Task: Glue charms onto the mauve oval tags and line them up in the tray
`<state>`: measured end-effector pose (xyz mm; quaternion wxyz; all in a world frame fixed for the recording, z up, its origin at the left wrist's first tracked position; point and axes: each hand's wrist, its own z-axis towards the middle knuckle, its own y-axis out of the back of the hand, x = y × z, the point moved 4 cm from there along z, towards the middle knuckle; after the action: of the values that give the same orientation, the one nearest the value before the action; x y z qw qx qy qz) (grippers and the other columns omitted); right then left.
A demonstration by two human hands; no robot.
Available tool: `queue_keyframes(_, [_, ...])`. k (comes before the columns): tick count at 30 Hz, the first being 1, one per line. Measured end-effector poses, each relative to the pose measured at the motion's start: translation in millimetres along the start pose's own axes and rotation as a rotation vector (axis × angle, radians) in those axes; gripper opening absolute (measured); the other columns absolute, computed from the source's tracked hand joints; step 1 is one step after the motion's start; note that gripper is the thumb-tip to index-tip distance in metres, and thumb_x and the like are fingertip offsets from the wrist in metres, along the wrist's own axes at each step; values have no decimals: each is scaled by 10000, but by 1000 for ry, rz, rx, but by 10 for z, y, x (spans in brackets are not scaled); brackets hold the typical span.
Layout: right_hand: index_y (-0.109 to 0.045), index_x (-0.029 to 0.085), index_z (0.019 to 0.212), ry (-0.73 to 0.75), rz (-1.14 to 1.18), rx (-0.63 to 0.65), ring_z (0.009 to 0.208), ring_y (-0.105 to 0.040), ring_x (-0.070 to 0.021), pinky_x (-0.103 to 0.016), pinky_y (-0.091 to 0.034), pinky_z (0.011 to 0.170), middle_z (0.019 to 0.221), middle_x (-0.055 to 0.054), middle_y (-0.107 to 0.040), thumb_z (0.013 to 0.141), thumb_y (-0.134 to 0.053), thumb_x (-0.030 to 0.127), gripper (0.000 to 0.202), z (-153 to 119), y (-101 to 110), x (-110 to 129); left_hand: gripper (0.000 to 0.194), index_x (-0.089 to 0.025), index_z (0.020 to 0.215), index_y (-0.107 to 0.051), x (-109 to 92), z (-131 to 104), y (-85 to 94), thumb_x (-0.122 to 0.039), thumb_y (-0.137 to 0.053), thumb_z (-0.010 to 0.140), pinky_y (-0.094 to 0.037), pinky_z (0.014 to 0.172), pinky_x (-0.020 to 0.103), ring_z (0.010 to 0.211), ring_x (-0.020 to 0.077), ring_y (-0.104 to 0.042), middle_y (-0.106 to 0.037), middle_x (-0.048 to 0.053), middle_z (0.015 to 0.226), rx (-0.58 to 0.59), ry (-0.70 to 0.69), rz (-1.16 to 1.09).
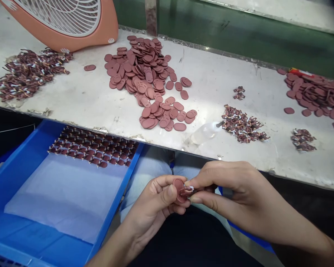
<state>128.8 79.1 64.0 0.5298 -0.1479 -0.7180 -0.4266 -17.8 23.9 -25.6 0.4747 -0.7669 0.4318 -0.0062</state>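
My left hand (pixel 158 202) pinches a reddish-brown oval disc (pixel 178 185) between thumb and fingers, over my lap. From the right, my right hand (pixel 225 185) grips a small dark brown figure with white and orange parts (pixel 188 190), which touches the disc's face. A heap of similar ovals (pixel 144 70) lies on the white table (pixel 94 96) beyond the hands. Small brown figures are piled nearer the right side (pixel 242 124). A clear glue-like bottle (pixel 206 132) lies on its side, its dark tip against that pile.
An orange fan (pixel 105 22) stands at the back left beside a pile of figures (pixel 28 74). More ovals (pixel 317 92) and a small figure cluster (pixel 303 140) are at right. Below the table edge, a blue tray (pixel 133 167) holds rows of joined pieces (pixel 94 146) on a pale sheet.
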Motion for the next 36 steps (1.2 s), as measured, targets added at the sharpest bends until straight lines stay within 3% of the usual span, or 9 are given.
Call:
queue_keyframes(15, [-684,231,999,66,-120,74,754,-637,-88,-214,-482,702,844,32,-714,952,-619,195,88,32,-4,14,360,-147,790,-762,27,7,11,-429,-895,610,-499,525,139,522,60,-589,-650,-16,605,-61,32,-31])
queue_keyframes(21, [-659,220,1029,111,-129,96,790,-630,-85,-197,-475,728,895,24,-713,956,-591,131,134,21,-23,72,348,-150,827,-773,34,-10,12,-404,-895,623,-501,529,143,547,70,-607,-668,-1,616,-67,-3,-55])
queue_keyframes(25, [-641,215,1041,164,-146,98,779,-620,-109,-221,-483,710,893,1,-705,970,-579,156,111,-6,-25,112,324,-165,855,-782,28,-41,-26,-380,-891,638,-512,543,152,565,77,-629,-708,12,660,-51,-27,-65])
queue_keyframes(30, [-585,237,1196,206,-163,97,807,-609,-99,-199,-490,718,961,-2,-681,960,-589,123,262,-83,-20,119,272,-180,833,-789,-35,-83,-111,-333,-896,635,-508,561,139,574,73,-643,-723,1,647,-2,-84,-72])
queue_keyframes(36, [-654,216,1095,230,-186,17,725,-634,-95,-160,-525,672,866,-8,-682,927,-629,117,196,-163,-6,234,266,-243,840,-798,-76,-147,-188,-300,-907,604,-493,539,151,514,72,-622,-736,-1,622,86,-79,-35])
